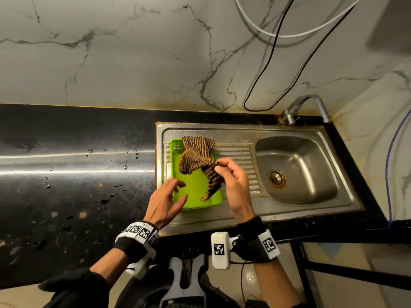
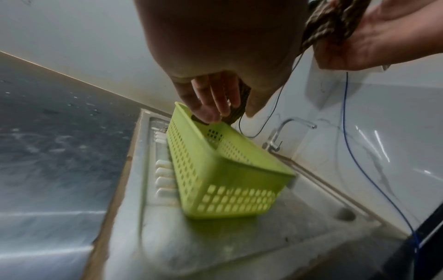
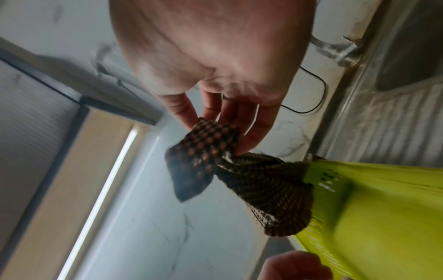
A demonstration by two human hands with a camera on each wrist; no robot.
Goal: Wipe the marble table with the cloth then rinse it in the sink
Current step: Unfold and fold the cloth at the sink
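Observation:
A brown striped cloth (image 1: 196, 156) hangs partly out of a green plastic basket (image 1: 195, 192) that stands on the sink's drainboard. My right hand (image 1: 219, 166) pinches the cloth at its near right part and holds it lifted above the basket; the pinch shows in the right wrist view on the cloth (image 3: 210, 144), with the rest trailing into the basket (image 3: 383, 208). My left hand (image 1: 181, 191) hovers with spread fingers over the basket's near left corner, holding nothing. In the left wrist view its fingers (image 2: 215, 100) are by the basket (image 2: 227, 170) rim.
The black marble counter (image 1: 66, 174) stretches left of the steel sink, with water drops and specks on it. The basin (image 1: 311, 156) and faucet (image 1: 307, 105) are to the right. Black and white cables (image 1: 266, 70) hang on the marble wall behind.

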